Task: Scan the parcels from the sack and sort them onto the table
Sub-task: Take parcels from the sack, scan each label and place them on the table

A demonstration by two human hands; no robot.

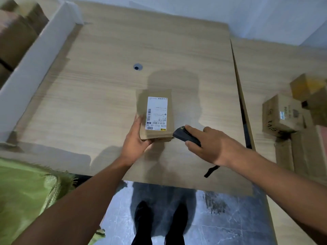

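Brown parcel (142,105), white label (157,112) up, in left grip (135,140); right grip (212,145) clasps scanner (184,134).

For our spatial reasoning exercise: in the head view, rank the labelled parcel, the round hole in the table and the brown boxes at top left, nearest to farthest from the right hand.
1. labelled parcel, just left of the right hand, which holds the scanner
2. round hole, farther back in the tabletop
3. brown boxes, far left corner

A wooden table (106,85), white wall (247,11), glossy floor (230,218).
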